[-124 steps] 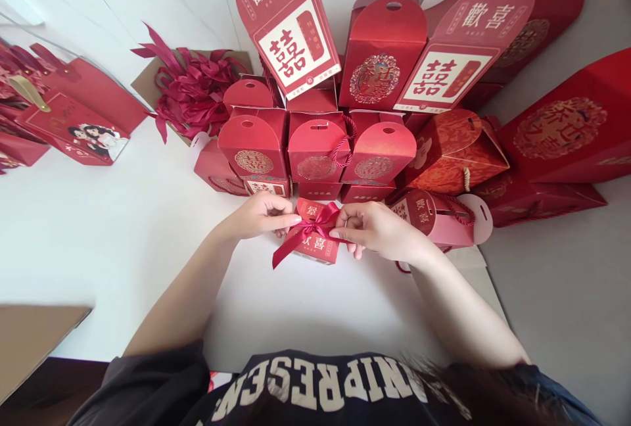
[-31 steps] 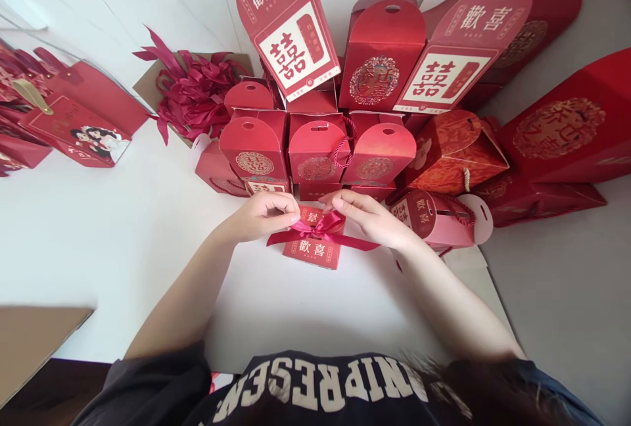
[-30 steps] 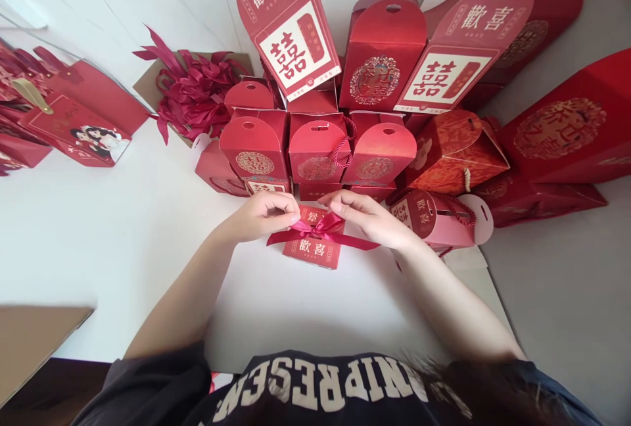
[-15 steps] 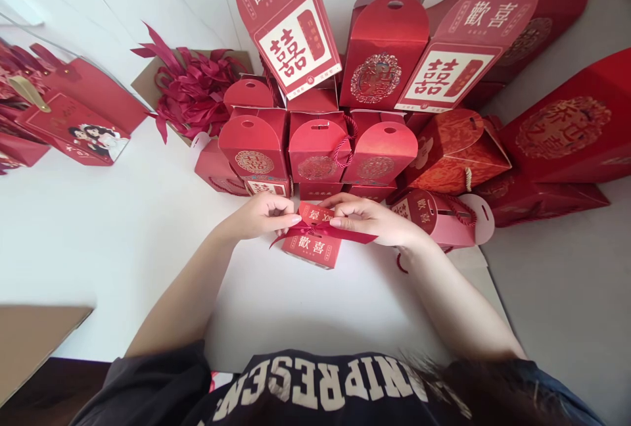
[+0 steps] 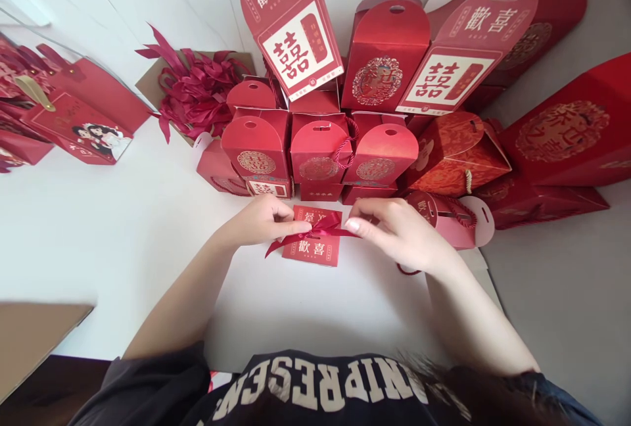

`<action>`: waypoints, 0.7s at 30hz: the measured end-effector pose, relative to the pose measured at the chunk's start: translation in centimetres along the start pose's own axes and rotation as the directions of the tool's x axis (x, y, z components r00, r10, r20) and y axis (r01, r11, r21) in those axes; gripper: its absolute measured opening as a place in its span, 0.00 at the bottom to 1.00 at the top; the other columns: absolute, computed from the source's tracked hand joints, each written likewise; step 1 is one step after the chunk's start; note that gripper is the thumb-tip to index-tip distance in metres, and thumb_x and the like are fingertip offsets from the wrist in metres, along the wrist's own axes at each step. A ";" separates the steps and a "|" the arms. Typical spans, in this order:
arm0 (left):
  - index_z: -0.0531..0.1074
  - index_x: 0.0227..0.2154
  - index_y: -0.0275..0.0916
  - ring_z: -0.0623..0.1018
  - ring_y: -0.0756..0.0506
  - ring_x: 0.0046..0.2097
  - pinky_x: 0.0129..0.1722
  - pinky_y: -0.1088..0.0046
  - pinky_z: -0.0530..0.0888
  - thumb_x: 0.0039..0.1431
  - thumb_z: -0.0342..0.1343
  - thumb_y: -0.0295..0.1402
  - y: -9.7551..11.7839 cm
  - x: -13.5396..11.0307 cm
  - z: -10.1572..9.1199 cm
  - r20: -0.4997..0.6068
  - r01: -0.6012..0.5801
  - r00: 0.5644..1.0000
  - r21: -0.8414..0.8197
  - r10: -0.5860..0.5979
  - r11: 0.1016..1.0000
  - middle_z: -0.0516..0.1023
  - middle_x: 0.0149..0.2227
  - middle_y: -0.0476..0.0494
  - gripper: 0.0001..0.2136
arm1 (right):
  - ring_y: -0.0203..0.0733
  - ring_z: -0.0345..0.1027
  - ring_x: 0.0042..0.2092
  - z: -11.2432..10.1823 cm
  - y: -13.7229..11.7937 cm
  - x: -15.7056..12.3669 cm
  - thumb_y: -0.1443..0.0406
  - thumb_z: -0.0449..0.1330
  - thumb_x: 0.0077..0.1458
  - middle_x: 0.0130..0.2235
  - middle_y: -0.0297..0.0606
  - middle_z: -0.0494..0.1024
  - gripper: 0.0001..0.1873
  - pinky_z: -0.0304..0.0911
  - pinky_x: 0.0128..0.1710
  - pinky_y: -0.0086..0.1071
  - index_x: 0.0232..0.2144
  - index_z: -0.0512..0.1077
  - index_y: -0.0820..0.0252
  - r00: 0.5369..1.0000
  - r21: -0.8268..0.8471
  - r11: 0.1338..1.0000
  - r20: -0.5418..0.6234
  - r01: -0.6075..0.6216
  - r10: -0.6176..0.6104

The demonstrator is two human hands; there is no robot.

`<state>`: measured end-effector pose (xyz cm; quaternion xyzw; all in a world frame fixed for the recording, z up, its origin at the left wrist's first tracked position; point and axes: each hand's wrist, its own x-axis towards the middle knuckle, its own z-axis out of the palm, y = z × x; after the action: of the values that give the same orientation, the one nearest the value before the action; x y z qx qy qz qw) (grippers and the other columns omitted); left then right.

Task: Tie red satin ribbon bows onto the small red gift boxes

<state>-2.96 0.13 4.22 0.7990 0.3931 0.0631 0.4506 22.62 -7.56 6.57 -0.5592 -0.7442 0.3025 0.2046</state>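
Observation:
A small red gift box with pale Chinese lettering lies on the white table in front of me. Across its top runs a dark red ribbon, gathered in a bow at the middle. My left hand is closed, its thumb and fingers pinching the ribbon at the left of the bow. On the other side my right hand is closed with thumb against forefinger on the ribbon's right tail. The ends of that tail are hidden by the fingers.
Several red gift boxes stand stacked behind my hands. A cardboard box of loose ribbons sits at the back left, red gift bags at the far left. Larger red boxes crowd the right. A cardboard flap juts in at lower left.
My right hand has moved to the right, away from the box, drawing the ribbon's right tail. My left hand has shifted slightly right towards the bow, and the bow's loop shows larger.

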 end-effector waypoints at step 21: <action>0.61 0.18 0.36 0.63 0.54 0.22 0.23 0.76 0.60 0.61 0.54 0.44 -1.6 0.8 -0.6 -0.081 0.135 0.983 -0.289 -0.165 0.948 0.61 0.20 0.51 0.21 | 0.39 0.73 0.27 0.9 2.4 1.4 0.57 0.52 0.62 0.26 0.36 0.79 0.20 0.65 0.31 0.31 0.24 0.75 0.60 0.834 0.210 0.971 0.551 -0.110 -0.025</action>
<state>-3.58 1.51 3.10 0.6899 0.4628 0.1257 0.5423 23.38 -5.97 4.23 -0.4371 -0.7181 0.5401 0.0394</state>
